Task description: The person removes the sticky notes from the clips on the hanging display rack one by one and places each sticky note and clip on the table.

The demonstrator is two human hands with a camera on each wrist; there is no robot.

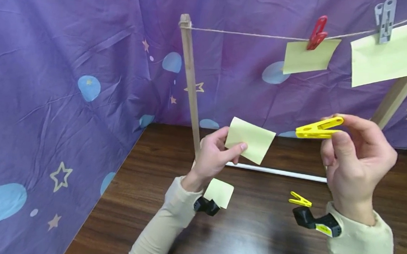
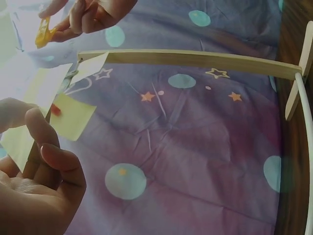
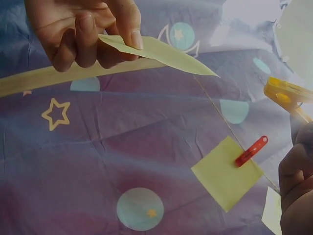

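My left hand (image 1: 215,154) pinches a yellow sticky note (image 1: 254,141) between thumb and fingers, below the string (image 1: 246,34). In the right wrist view that note (image 3: 166,55) appears nearly edge-on. To the right, my right hand (image 1: 360,159) holds a yellow clothespin (image 1: 318,128) by its handle ends, its nose pointing left toward the note but apart from it. From the string hang two notes: one note (image 1: 309,59) under a red clothespin (image 1: 317,34), and a larger-looking note (image 1: 386,57) under a grey clothespin (image 1: 386,22).
Another sticky note (image 1: 220,193) lies on the wooden table (image 1: 253,218) near the left wrist. A second yellow clothespin (image 1: 300,199) lies near the right wrist. Wooden posts (image 1: 190,74) hold up the string, with a white bar (image 1: 279,172) low between them. Purple patterned cloth (image 1: 115,56) hangs behind.
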